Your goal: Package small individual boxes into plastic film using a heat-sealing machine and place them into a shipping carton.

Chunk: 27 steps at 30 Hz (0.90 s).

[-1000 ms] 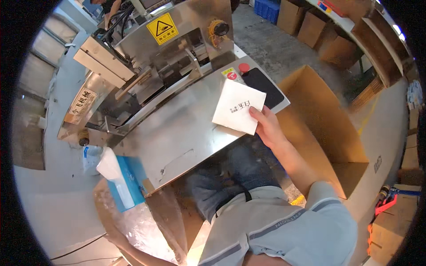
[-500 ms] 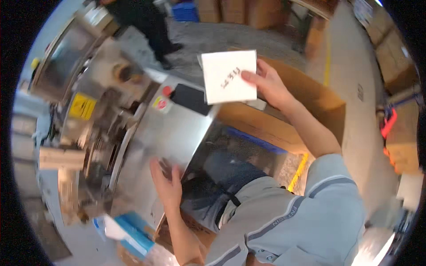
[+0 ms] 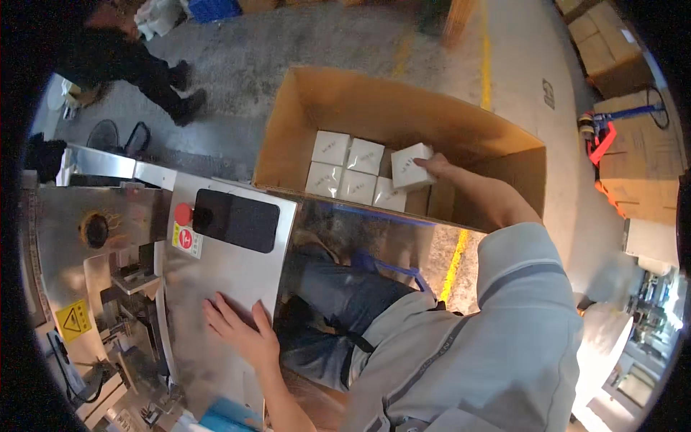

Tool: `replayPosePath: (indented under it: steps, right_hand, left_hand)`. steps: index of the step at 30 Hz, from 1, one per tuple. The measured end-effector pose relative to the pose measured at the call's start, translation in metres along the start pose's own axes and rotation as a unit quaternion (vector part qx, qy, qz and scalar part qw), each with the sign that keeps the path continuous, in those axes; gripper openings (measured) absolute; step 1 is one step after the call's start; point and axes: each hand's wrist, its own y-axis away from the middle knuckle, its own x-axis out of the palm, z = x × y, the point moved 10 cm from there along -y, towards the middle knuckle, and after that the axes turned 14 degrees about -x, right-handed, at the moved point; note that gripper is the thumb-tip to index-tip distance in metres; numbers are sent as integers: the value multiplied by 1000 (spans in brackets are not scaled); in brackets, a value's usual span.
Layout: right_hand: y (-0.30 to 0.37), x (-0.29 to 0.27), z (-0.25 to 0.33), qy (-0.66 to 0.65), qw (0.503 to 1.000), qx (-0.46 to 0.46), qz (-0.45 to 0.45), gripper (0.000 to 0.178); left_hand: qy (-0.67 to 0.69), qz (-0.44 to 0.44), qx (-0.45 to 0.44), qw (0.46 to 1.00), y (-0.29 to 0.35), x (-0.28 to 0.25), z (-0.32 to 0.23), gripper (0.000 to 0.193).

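Here, steel table, concrete floor, carton

The right arm is stretching forward and away from the body, elbow nearly straight, sleeve ending above the forearm. The right hand is gripping with its fingers curled and thumb pressing against them, palm turning down. The left arm is bending close to the torso, forearm bare. The left hand is lying flat, palm down, fingers spreading forward and slightly apart.
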Motion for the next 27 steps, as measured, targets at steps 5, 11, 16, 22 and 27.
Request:
replayPosePath:
  steps: [5, 11, 16, 22, 27]
  right_hand:
    - [-28, -5, -28, -108, 993, -39, -42, 70]
    - [-103, 81, -44, -196, 948, -251, 27, 56]
    - [-213, 92, -130, 39, 933, -346, 87, 55]
    - [-222, 180, -133, 253, 899, -336, 123, 53]
    - [-189, 103, -137, 482, 830, -269, 87, 52]
  left_hand:
    - [29, 19, 6, 999, -8, 3, -11, 75]
    - [-28, 59, -7, 998, -15, -1, -25, 80]
    - [56, 47, -33, 997, -4, -8, 1, 86]
    - [8, 39, -41, 998, -2, -18, -12, 86]
    - [48, 39, -35, 997, -11, -4, -13, 84]
